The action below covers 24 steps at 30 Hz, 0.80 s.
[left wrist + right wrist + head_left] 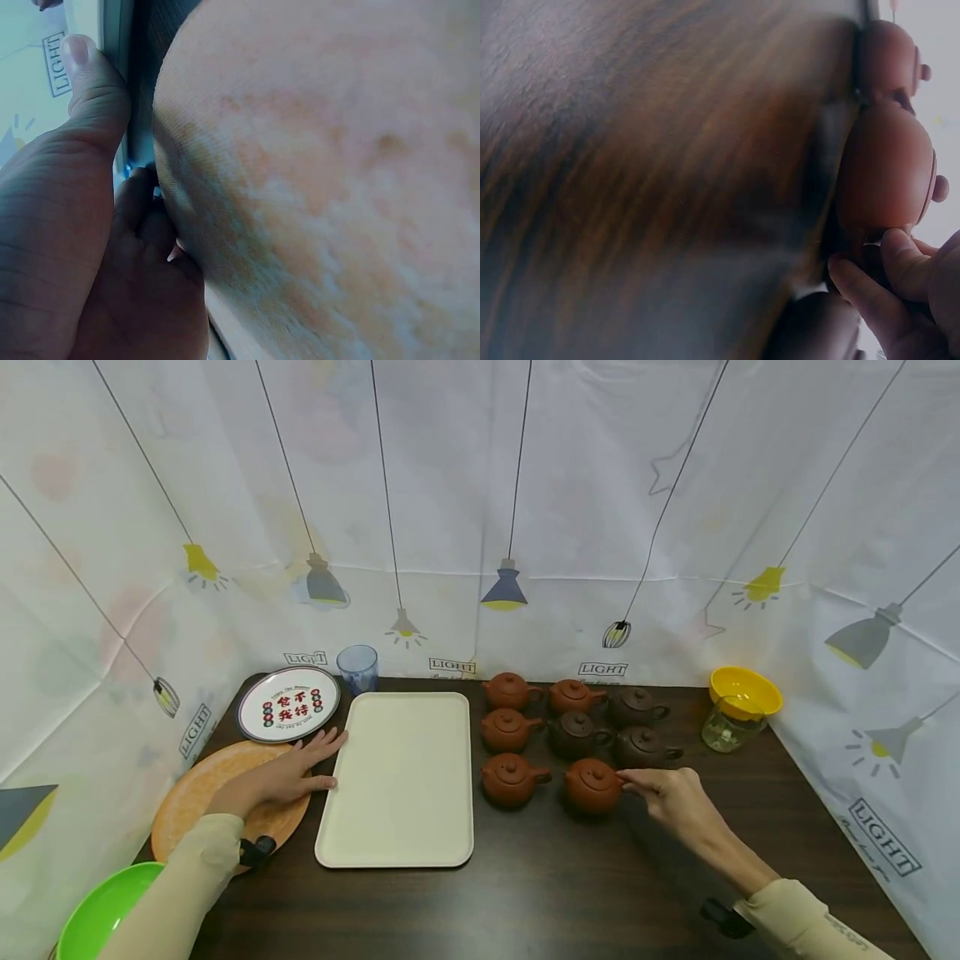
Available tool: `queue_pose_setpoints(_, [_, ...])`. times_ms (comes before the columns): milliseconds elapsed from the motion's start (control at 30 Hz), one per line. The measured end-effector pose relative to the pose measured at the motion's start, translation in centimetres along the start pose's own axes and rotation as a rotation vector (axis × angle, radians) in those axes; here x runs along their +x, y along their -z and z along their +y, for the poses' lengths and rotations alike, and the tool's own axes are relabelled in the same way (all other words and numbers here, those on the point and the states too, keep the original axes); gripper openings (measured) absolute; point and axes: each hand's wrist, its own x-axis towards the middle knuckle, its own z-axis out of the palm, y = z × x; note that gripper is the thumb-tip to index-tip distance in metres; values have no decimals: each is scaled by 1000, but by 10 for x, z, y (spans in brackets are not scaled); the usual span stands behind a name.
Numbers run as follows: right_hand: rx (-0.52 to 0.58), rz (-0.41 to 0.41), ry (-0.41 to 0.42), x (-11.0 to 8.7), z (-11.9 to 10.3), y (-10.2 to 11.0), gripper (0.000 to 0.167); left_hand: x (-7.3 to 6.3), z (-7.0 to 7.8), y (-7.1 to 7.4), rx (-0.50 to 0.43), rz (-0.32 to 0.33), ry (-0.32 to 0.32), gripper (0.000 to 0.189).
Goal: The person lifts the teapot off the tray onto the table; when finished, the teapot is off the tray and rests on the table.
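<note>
My right hand pinches the handle of a reddish-brown clay teapot in the front row. In the right wrist view, thumb and fingers meet at the handle of that teapot. To its left stands another reddish teapot. More reddish teapots and three dark brown teapots stand behind. My left hand rests with fingers extended at the left edge of a cream rectangular tray, over an orange-patterned round plate. The left wrist view shows the thumb against the tray's side.
At the back left are a white plate with red lettering and a blue glass. A yellow bowl and a clear glass stand at the back right. A green bowl sits at the lower left. Printed curtains surround the dark wooden table.
</note>
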Motion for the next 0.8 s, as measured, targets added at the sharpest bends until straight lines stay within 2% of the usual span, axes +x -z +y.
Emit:
queue_pose_setpoints(133, [2, -13, -8, -2, 3, -13, 34, -1, 1, -2, 2, 1, -6, 87])
queue_pose_setpoints(367, [-12, 15, 47, 4, 2, -24, 33, -2, -1, 1, 12, 18, -17, 86])
queue_pose_setpoints(500, [-3, -19, 95, 7, 2, -25, 37, -4, -5, 1, 7, 27, -15, 87])
queue_pose_setpoints(600, [16, -64, 84, 7, 0, -21, 42, -5, -7, -1, 18, 51, -20, 86])
queue_pose_setpoints(633, [25, -76, 68, 7, -1, -20, 43, -6, -6, -2, 26, 69, -18, 84])
queue_pose_setpoints(700, [52, -90, 18, 8, -4, -16, 45, -7, -1, -4, 94, 147, -28, 77])
queue_pose_setpoints(800, [85, -82, -44, 10, -13, -8, 47, -10, 17, -8, 269, 345, -65, 59])
